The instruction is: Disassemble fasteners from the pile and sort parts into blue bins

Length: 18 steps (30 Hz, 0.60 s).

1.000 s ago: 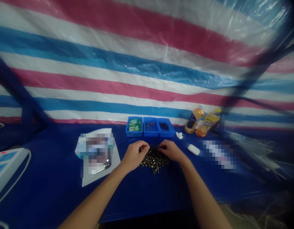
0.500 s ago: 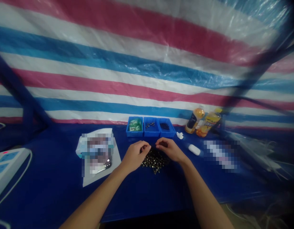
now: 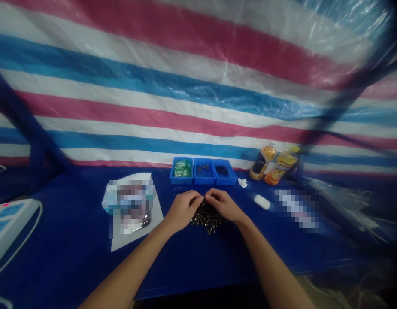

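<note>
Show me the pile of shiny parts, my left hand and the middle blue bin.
Pile of shiny parts [image 3: 207, 218]: head view, heap's middle.
Left hand [image 3: 183, 209]: head view, its back.
Middle blue bin [image 3: 205, 180]: head view, front wall.

A: Where does the head camera look from?
B: The person's own head, facing forward and down over the forearms [image 3: 143, 254].
A: How near?
B: Fairly close above the blue table [image 3: 201, 262]; left hand [image 3: 183, 209] and right hand [image 3: 225, 204] sit below mid-view, the striped sheet [image 3: 185, 90] farther back across the upper half
</note>
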Available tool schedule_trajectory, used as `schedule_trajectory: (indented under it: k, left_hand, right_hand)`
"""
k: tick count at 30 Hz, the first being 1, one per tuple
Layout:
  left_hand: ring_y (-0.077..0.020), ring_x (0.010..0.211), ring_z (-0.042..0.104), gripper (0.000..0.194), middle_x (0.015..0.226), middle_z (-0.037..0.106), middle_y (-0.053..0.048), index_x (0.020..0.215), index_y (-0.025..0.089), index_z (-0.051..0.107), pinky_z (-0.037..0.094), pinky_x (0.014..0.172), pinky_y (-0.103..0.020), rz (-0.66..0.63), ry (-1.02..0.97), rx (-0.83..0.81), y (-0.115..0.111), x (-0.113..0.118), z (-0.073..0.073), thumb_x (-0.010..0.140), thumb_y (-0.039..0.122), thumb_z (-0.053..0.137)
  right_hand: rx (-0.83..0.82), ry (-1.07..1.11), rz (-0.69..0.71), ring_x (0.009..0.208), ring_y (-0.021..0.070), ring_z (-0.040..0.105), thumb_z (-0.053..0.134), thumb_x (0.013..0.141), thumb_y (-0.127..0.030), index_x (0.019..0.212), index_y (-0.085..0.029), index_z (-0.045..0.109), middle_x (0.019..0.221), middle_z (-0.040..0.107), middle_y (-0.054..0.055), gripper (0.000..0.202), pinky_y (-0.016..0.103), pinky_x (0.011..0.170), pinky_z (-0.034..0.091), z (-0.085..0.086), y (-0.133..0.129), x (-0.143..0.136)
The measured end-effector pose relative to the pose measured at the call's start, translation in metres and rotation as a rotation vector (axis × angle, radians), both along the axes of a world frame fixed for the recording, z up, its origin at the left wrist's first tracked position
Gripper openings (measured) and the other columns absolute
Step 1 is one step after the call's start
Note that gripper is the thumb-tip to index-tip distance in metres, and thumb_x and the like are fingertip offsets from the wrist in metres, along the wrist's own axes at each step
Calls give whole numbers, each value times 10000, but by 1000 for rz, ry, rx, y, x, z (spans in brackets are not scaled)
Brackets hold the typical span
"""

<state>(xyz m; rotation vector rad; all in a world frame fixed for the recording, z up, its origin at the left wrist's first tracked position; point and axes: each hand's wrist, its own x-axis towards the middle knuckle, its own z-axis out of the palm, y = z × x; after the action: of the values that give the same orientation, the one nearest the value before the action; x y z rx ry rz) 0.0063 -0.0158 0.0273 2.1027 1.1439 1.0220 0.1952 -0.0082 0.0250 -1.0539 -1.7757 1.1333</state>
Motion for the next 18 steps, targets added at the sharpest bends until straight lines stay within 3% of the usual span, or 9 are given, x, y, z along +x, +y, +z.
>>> schedule_trajectory:
  k: [5, 9, 13, 15, 18]
  left_hand:
    - [-164, 751, 592, 312, 803, 657, -12, 851, 193, 658, 431, 704, -272, -10, -44, -13, -2, 0, 2, 950, 373, 423]
    - [-188, 872, 617, 337, 924, 686, -37, 954, 191, 659, 458, 810, -298, 5, -137, -43, -2, -1, 3, 966, 396, 391]
    - [-193, 880, 622, 368, 917, 692, -46, 906, 183, 669, 465, 845, -316, 11, -151, -51, -2, -1, 1, 966, 408, 384]
    - [-189, 872, 623, 376, 910, 692, -42, 892, 183, 674, 466, 837, -316, 3, -147, -52, -2, 0, 1, 969, 405, 381]
    - [-183, 872, 625, 366, 914, 692, -35, 889, 189, 677, 462, 833, -309, -8, -140, -48, -2, 0, 1, 971, 395, 387]
  right_hand:
    - [-87, 62, 35, 663, 137, 469, 568, 847, -507, 750, -197, 598, 701, 552, -2, 327, 258, 642, 367, 0, 1, 1]
    - [-273, 424, 36, 641, 144, 466, 621, 786, -495, 768, -215, 546, 756, 548, 22, 290, 279, 627, 380, 7, -2, 6]
    - [-311, 646, -13, 598, 136, 435, 648, 740, -475, 750, -233, 500, 747, 505, 11, 284, 284, 597, 383, 15, -4, 16]
    - [-337, 621, -50, 590, 130, 438, 643, 752, -466, 734, -225, 503, 720, 504, 4, 279, 270, 576, 372, 12, 0, 21]
    - [-390, 394, -181, 545, 113, 439, 659, 755, -474, 673, -191, 537, 634, 515, 1, 319, 241, 505, 314, 0, 12, 30]
